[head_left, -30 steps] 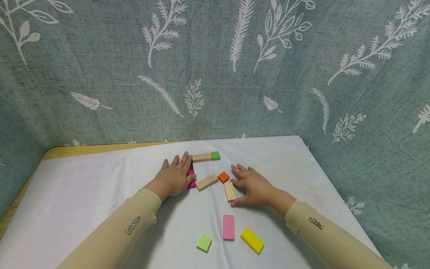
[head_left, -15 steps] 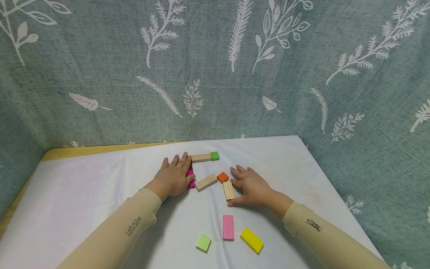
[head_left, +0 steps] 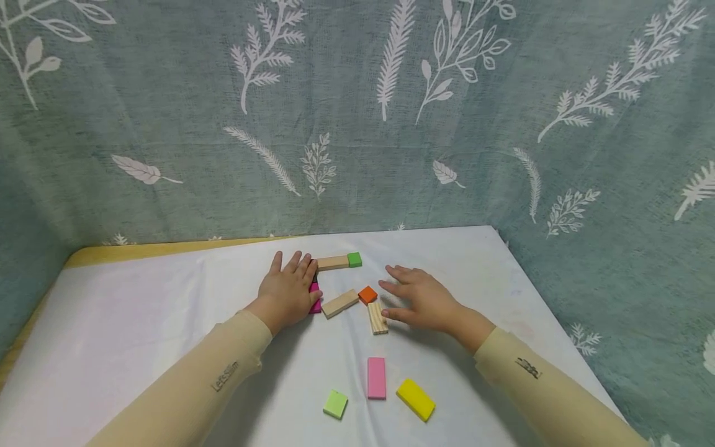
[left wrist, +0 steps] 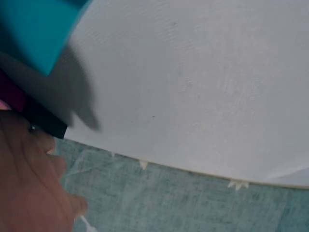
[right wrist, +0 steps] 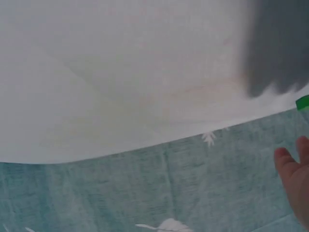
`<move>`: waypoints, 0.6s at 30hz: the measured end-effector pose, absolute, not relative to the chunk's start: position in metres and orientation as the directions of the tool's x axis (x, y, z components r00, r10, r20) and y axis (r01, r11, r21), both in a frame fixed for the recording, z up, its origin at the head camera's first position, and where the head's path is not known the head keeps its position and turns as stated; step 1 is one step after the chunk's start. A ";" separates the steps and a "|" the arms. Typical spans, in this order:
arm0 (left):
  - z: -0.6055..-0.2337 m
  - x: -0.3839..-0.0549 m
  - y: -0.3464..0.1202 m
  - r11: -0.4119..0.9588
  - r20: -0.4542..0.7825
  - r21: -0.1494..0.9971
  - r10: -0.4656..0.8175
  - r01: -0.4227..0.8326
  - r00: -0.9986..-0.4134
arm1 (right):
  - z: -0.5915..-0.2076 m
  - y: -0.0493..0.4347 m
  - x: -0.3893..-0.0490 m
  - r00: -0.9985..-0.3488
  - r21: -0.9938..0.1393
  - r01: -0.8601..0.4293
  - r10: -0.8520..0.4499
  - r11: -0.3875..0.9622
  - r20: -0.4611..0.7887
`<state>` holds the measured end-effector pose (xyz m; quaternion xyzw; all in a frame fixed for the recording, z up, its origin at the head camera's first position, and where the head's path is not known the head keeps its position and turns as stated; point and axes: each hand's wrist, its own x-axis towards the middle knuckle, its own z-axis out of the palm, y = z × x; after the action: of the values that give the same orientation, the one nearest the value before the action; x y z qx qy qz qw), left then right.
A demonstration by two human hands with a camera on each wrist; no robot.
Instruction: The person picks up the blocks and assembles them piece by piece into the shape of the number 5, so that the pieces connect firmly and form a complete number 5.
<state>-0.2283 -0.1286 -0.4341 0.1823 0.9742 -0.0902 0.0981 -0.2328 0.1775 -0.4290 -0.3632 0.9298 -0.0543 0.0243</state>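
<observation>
My left hand point(head_left: 287, 290) lies with spread, straight fingers over a magenta block point(head_left: 315, 298) and a black block point(left wrist: 46, 118), partly hiding both. A teal block point(left wrist: 41, 29) shows near it in the left wrist view. My right hand point(head_left: 427, 299) hovers with loosely spread fingers and holds nothing. Its thumb is at the right side of a striped wooden block point(head_left: 377, 318); I cannot tell if they touch. An orange square block point(head_left: 367, 295) and a plain wooden block point(head_left: 340, 303) lie just left of that hand.
Behind the hands, a long wooden block point(head_left: 332, 262) meets a green block point(head_left: 354, 259). Nearer me lie a pink block point(head_left: 377, 377), a yellow block point(head_left: 416, 400) and a light green block point(head_left: 336, 404). A leaf-patterned curtain point(head_left: 357, 186) borders the white-covered table point(head_left: 139, 323).
My right thumb has moved from the near end of the striped wooden block up along its right side. The right fingers have shifted slightly away from me. My left hand stays in place.
</observation>
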 end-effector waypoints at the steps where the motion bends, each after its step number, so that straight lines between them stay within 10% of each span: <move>1: -0.435 -0.228 -0.129 0.916 -0.221 -0.151 0.334 0.371 -0.916 | -0.429 0.176 -0.234 -0.710 -0.117 -0.699 -0.704 0.705 -0.004; 18: -0.419 -0.166 -0.100 0.900 0.199 0.111 0.395 0.421 -0.897 | -0.433 0.183 -0.243 -0.737 -0.095 -0.670 -0.675 0.736 -0.032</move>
<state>-0.1656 -0.1002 -0.4186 0.2100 0.9709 0.0759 -0.0862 -0.2425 0.1826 -0.4332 -0.3611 0.9312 -0.0384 0.0318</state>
